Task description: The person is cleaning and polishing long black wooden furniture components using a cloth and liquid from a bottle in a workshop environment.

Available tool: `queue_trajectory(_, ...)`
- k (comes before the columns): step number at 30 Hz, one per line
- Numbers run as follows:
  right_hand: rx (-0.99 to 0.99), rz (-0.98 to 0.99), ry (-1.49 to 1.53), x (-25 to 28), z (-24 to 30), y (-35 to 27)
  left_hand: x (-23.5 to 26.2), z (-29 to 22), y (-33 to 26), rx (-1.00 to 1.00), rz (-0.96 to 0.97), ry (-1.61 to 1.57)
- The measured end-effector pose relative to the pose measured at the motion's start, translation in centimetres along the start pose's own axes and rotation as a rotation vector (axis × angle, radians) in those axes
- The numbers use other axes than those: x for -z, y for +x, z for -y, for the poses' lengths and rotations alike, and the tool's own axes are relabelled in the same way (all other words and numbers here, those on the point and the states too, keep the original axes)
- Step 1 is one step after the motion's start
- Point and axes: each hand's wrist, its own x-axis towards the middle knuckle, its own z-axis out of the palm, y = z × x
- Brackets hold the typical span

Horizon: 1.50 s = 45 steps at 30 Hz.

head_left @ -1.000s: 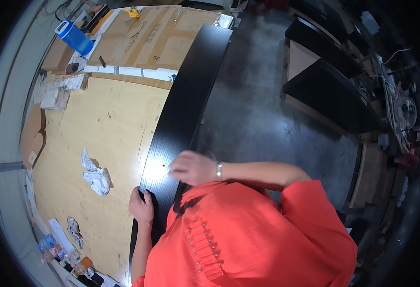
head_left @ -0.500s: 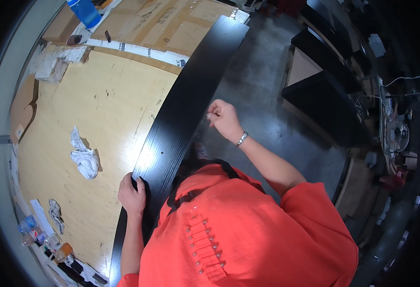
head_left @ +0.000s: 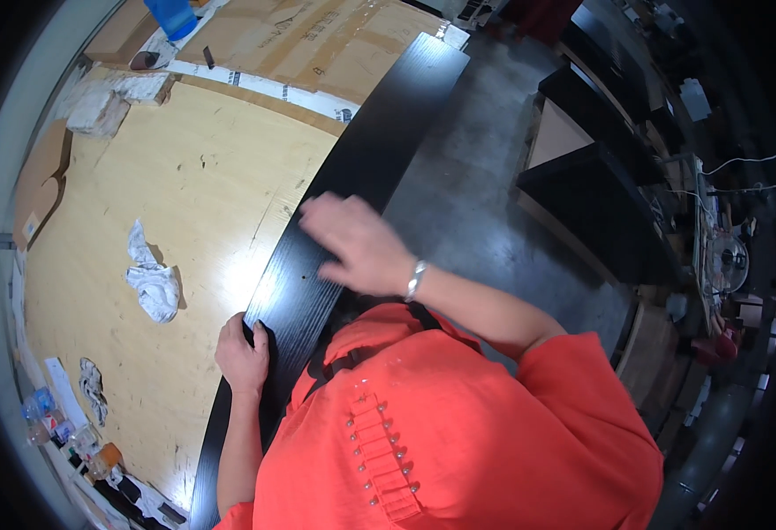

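A long black wood-grain board (head_left: 389,110) slants across the table's right edge, from the far middle down to my left arm. My left hand (head_left: 243,358) grips its left edge, thumb on the near side and fingers curled. Above the middle of the board is my right hand (head_left: 357,243), slightly blurred, palm down with fingers stretched out and thumb apart. It holds nothing; whether it touches the surface I cannot tell. A small dark hole shows in the board just below that hand.
The wooden tabletop (head_left: 220,177) bears a crumpled white cloth (head_left: 155,290) and a grey rag (head_left: 93,390). Bottles (head_left: 43,406) stand at the near left, flattened cardboard (head_left: 299,44) at the far side. Black panels (head_left: 595,199) stand on the floor at right.
My right hand has moved left from beyond the board's right edge to over the board, its bent fingers now stretched out. My left hand keeps its place on the edge.
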Motion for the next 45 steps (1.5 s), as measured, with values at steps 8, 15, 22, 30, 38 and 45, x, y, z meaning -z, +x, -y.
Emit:
queue_trajectory(8, -0.557, -0.23, -0.805, 6.7, -21.4, -1.7, 0.1, 0.0, 0.3, -0.016, -0.009, -0.002)
queue_trajectory(15, 0.043, 0.194, -0.303, 4.7, -4.6, -0.7, 0.0, 0.1, 0.0, 0.001, -0.007, -0.009)
queue_trajectory(22, 0.368, 0.318, -0.271, -3.4, -2.3, -5.4, -0.1, 0.3, -0.2, 0.0, -0.021, -0.003)
queue_trajectory(30, 0.532, -0.11, -0.362, -6.5, -4.1, -5.4, -0.3, 0.7, 0.0, -0.022, -0.02, 0.031)
queue_trajectory(38, 0.454, -0.104, -0.373, -5.7, -2.7, -4.4, -0.1, 0.9, 0.3, -0.013, 0.019, 0.02)
queue_trajectory(45, 0.536, -0.002, -0.346, -4.4, -2.4, -2.9, 0.6, 1.1, 0.8, 0.034, 0.066, -0.043)
